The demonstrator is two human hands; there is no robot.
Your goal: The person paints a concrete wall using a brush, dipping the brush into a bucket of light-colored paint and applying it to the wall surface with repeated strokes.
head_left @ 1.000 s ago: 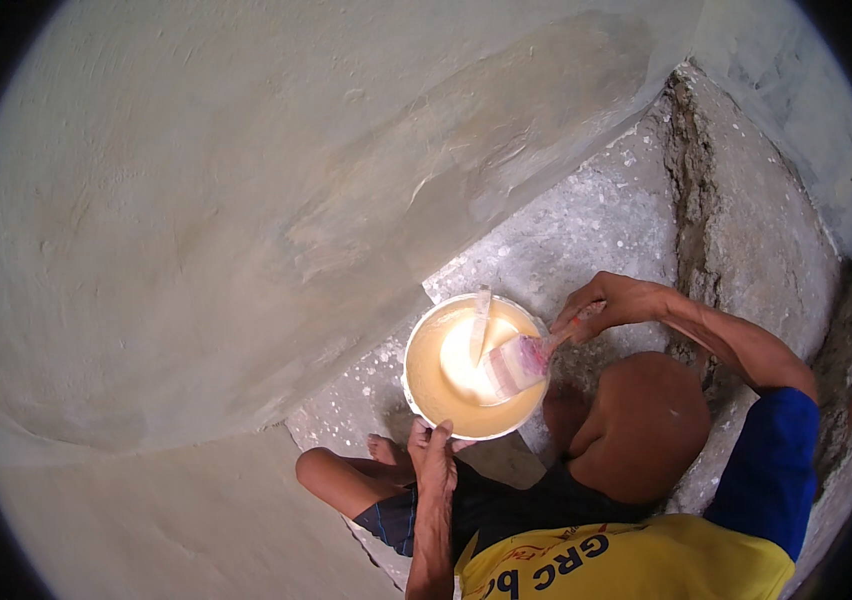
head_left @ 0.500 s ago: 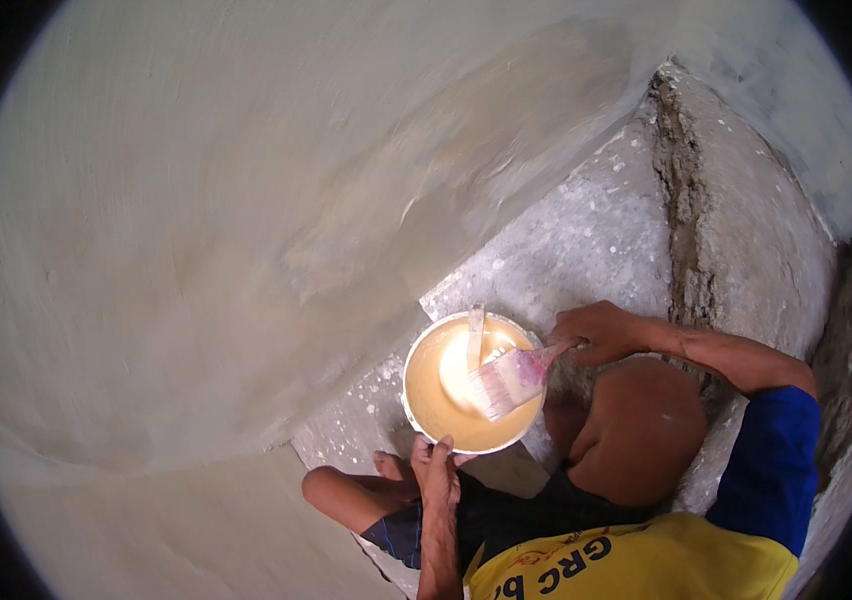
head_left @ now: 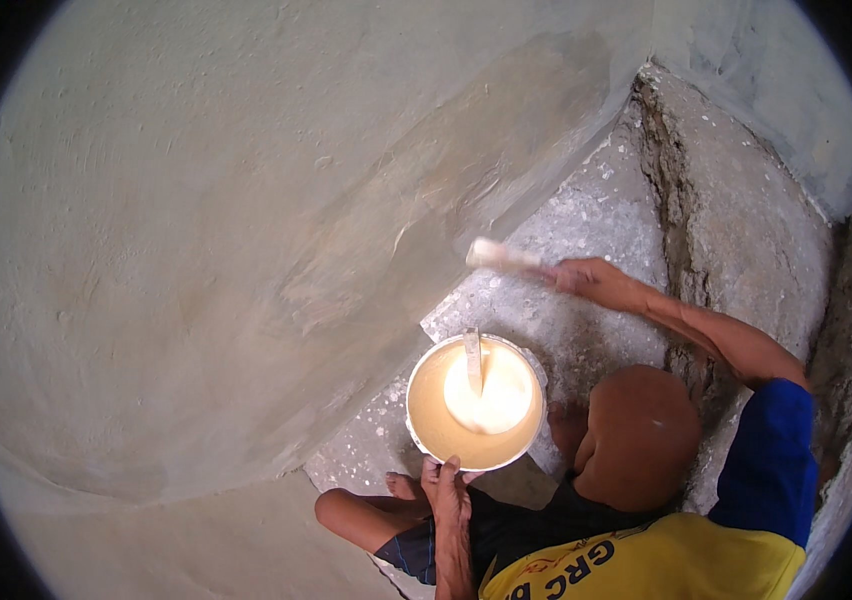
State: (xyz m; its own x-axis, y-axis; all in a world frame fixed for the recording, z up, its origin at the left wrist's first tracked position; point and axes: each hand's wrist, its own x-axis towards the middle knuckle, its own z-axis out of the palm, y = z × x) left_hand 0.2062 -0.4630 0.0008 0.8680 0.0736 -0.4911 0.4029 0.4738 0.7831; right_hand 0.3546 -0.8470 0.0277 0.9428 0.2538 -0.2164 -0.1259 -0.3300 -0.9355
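L hand [head_left: 449, 490] is gripping bucket [head_left: 424, 415] by near rim, before lap [head_left: 501, 525]; pale liq. [head_left: 506, 402] pooling inside, flat stick [head_left: 473, 360] leaning in. R hand [head_left: 594, 282] is holding blurred brush [head_left: 501, 254], pointing twd grey wall [head_left: 196, 250]. Wall filling L; white-spotted floor [head_left: 596, 215] spreading R, rough crack [head_left: 674, 190] running thru.

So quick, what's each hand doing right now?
Left hand: closed on the near rim of the bucket.
Right hand: closed around the handle of the brush, which looks blurred.
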